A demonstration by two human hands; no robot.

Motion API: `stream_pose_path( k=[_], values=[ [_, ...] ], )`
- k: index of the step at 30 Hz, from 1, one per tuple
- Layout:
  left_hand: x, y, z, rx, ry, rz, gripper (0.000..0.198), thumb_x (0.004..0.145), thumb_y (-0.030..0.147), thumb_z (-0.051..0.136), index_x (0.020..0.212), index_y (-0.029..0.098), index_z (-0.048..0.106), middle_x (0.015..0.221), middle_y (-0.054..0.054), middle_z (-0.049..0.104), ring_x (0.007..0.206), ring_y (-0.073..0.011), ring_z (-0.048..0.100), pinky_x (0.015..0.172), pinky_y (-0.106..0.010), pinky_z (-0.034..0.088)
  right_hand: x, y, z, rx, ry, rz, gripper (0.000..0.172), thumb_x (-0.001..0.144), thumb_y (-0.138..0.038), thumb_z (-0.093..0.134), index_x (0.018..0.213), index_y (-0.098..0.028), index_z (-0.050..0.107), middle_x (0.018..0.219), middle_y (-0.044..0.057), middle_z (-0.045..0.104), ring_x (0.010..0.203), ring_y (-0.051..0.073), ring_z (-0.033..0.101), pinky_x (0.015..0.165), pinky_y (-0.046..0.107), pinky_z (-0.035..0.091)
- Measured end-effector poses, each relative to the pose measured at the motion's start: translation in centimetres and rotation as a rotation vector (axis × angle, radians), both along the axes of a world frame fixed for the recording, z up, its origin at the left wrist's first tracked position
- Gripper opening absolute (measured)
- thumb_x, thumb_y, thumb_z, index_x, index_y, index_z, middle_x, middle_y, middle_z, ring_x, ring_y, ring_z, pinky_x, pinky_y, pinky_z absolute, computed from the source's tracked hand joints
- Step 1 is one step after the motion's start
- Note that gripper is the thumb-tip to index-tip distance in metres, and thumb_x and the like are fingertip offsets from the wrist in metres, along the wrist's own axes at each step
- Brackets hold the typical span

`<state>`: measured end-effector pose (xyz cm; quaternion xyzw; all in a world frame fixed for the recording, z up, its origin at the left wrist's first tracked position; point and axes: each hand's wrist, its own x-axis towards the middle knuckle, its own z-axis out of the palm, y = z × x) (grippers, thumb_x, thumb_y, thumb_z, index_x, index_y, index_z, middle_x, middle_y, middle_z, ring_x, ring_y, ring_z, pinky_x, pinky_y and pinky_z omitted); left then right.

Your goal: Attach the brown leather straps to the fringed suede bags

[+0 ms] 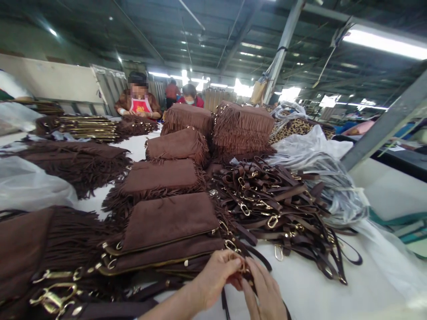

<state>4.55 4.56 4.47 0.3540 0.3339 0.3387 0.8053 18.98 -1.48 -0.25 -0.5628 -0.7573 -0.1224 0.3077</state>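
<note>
Left hand (216, 274): fingertips pinched on a strap (247, 274); small part, so likely a fingertip grip.
Right hand (268, 291): fingers curled onto the same strap; exact contact hidden.
Strap position: between both hands, above table (363, 271) edge.
Near bags (171, 220): overlapped, zip edges toward wearer, presumably keeping fittings reachable.
Strap heap (283, 195): just right, apparently for easy reach.

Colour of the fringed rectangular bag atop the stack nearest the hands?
Fringed bag: dark brown, head view.
</note>
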Motion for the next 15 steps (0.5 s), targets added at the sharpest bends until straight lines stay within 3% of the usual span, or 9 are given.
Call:
stream_pose_path(
  k=[5, 8, 11, 15],
  values=[
    [-1.7, -0.1, -0.5, -0.036, -0.023, -0.105, 0.054, 0.065, 0.061, 0.058, 0.07, 0.007, 0.06, 0.058, -0.006, 0.058, 0.051, -0.0116, 0.056, 0.051, -0.023, 0.046, -1.9, 0.9, 0.4, -0.159, 0.245, 0.094, 0.031, 0.089, -0.028, 0.043, 0.118, -0.017, 0.05, 0.1, 0.006, 0.067, 0.088, 0.014, 0.065, 0.076, 0.02, 0.052],
    [-2.4, -0.2, -0.6, -0.081, 0.072, -0.083, 0.058, 0.063, 0.065, 0.055, 0.069, 0.008, 0.059, 0.055, -0.007, 0.058, 0.048, -0.015, 0.057, 0.045, -0.024, 0.044, -2.5, 0.7, 0.7, -0.24, 0.296, 0.167, 0.03, 0.088, -0.025, 0.046, 0.116, -0.018, 0.053, 0.097, 0.006, 0.068, 0.087, 0.014, 0.065, 0.076, 0.018, 0.052],
    [-2.5, -0.3, -0.6, -0.055, 0.181, -0.048, 0.055, 0.063, 0.064, 0.054, 0.07, 0.009, 0.058, 0.057, -0.005, 0.059, 0.046, -0.0136, 0.056, 0.042, -0.022, 0.04, -2.7, 0.3, 0.7, -0.264, 0.342, 0.138, 0.028, 0.088, -0.026, 0.044, 0.112, -0.019, 0.056, 0.094, 0.006, 0.069, 0.083, 0.015, 0.066, 0.073, 0.02, 0.052],
    [-2.6, -0.3, -0.6, -0.016, 0.321, -0.075, 0.042, 0.061, 0.054, 0.056, 0.066, 0.012, 0.055, 0.048, 0.001, 0.054, 0.033, -0.0073, 0.044, 0.035, -0.018, 0.027, -2.7, -0.6, 0.4, -0.169, 0.35, 0.048, 0.023, 0.088, -0.029, 0.043, 0.101, -0.022, 0.062, 0.085, 0.004, 0.07, 0.071, 0.017, 0.065, 0.068, 0.025, 0.052]
  ],
)
